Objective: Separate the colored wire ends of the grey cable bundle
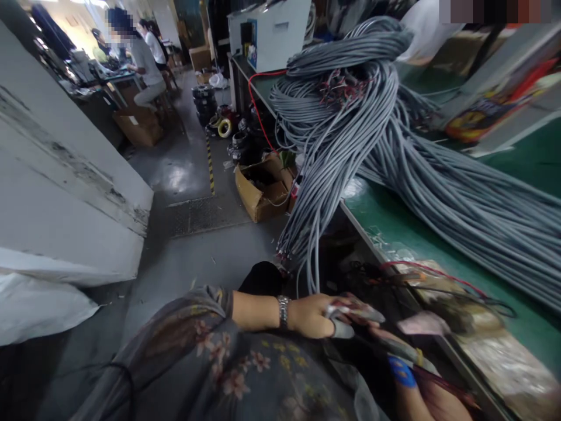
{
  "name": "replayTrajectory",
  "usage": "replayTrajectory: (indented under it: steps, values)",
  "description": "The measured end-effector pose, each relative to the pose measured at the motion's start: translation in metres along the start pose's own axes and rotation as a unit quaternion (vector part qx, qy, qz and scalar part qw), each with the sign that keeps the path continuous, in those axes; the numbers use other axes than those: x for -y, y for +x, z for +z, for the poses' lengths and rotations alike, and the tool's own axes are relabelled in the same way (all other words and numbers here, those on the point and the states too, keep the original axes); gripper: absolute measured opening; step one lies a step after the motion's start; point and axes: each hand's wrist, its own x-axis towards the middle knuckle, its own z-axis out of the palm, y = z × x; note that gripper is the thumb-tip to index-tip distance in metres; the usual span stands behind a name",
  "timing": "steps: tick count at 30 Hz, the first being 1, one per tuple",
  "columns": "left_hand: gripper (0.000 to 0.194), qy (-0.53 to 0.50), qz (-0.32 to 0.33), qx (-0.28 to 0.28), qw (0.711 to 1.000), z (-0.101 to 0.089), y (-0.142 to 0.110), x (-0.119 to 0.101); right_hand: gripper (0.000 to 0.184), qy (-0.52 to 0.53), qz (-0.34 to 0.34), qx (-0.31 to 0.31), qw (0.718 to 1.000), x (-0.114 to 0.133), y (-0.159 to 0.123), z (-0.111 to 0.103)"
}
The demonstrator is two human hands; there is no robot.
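Note:
My left hand [311,316], with a metal watch at the wrist and pale covers on its fingers, is closed at the lower ends of a few grey cables [314,263]. Reddish and whitish strands [348,305] show blurred at its fingers. At lower right, my right hand [423,386] has a blue wrap on one digit and a pale finger cover. It is closed around thin dark-red wires [453,383], which trail toward the table edge. The fingertips of both hands come close together, and motion blur hides the exact grip.
A large heap of grey cables [460,193] lies on the green table [366,213] and hangs over its edge. Plastic bags [504,356] lie at the near edge. An open cardboard box [258,202] stands on the floor; a white cabinet [65,175] is left. People sit working farther back.

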Motion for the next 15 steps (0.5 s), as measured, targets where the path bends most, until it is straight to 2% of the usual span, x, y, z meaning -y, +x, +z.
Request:
replayTrajectory:
  steps: [2,6,8,12,15]
  values:
    - [0.025,-0.056,-0.009,0.027,0.998,-0.009,-0.004,-0.003,0.033,0.011,0.014,-0.004,1.000,-0.005,-0.001,-0.004]
    - [0.029,-0.063,-0.045,-0.095,0.992,-0.022,-0.001,-0.008,0.034,0.037,0.049,0.036,0.997,-0.005,0.004,0.001]
    - [0.031,-0.045,-0.064,-0.100,0.992,-0.022,0.003,-0.012,0.034,0.090,0.075,0.066,0.991,0.000,0.010,0.012]
    - [0.037,0.017,-0.072,0.001,0.997,-0.010,0.009,-0.019,0.036,0.247,0.127,0.080,0.957,0.009,0.018,0.037]
    - [0.048,0.027,-0.095,0.081,0.992,-0.002,0.014,-0.021,0.042,0.377,0.166,0.068,0.909,0.009,0.019,0.049]
